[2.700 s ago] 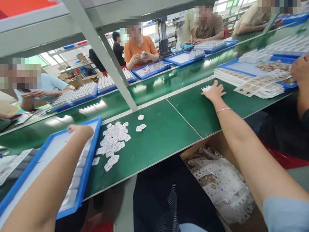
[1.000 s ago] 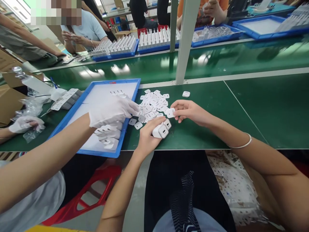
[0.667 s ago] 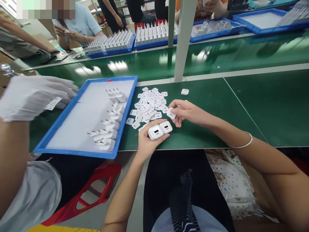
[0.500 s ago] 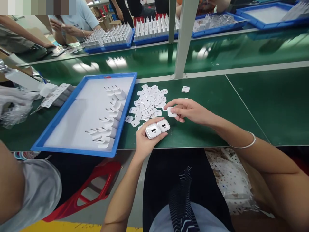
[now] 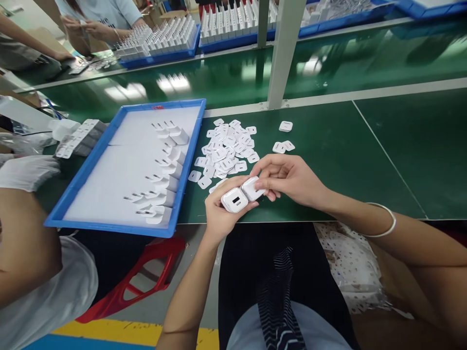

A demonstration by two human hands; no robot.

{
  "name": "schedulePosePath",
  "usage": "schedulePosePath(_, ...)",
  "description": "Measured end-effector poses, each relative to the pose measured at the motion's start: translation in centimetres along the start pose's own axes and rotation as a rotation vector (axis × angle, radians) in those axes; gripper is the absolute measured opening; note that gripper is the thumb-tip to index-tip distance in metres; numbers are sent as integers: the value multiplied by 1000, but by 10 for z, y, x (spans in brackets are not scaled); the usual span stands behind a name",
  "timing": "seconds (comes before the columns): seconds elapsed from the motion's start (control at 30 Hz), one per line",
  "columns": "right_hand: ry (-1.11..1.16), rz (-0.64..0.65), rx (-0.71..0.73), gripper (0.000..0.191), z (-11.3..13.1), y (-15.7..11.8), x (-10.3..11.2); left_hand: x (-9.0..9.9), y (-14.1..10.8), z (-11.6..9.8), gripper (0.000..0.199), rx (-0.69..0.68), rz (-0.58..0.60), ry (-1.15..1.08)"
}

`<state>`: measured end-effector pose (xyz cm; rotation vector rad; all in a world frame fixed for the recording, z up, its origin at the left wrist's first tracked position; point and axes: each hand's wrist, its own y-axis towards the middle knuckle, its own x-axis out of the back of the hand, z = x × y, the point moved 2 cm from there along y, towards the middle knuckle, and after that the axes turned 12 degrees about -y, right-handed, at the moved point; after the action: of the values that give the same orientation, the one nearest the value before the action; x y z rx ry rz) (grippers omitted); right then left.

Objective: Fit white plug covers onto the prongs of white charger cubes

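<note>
My left hand (image 5: 223,210) is closed around two white charger bodies side by side, their port faces turned up toward me. The nearer charger (image 5: 234,200) shows a dark slot and a smaller one. Over the face of the other, my right hand (image 5: 282,179) pinches a small white square cover plate (image 5: 252,188) between thumb and fingers. Whether the plate is seated or only resting there, I cannot tell. Just beyond my hands lies a heap of similar white cover plates (image 5: 226,148). A few plates (image 5: 279,147) lie apart to the right of the heap.
A blue-rimmed tray (image 5: 199,141) on the left holds several white plug chargers (image 5: 162,198) with pins up. A metal post (image 5: 282,58) rises behind the heap. A co-worker's gloved hand (image 5: 29,172) is at far left. Trays of chargers (image 5: 160,41) stand across the bench.
My right hand has brought the cover plate down and left onto the farther charger in my left hand. A gloved hand has appeared at the left. The view has shifted slightly.
</note>
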<state>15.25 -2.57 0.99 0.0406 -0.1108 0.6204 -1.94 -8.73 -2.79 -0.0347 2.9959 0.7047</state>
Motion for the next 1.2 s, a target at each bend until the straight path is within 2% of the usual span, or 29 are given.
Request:
schedulePosePath(0.3, -71, 0, 11, 16, 2, -6, -2, -1, -1, 0, 49, -38, 20, -1)
schedulePosePath(0.57, -99, 21, 14, 26, 5, -5, -3, -2, 0, -1, 48, -33, 15, 17)
schedulePosePath(0.9, -172, 26, 47, 21, 2, -6, -1, -2, 0, 0, 47, -42, 33, 48)
schedulePosePath(1.2, -141, 48, -11, 22, 1, -6, -1, -3, -1, 0, 44, -50, 54, 67)
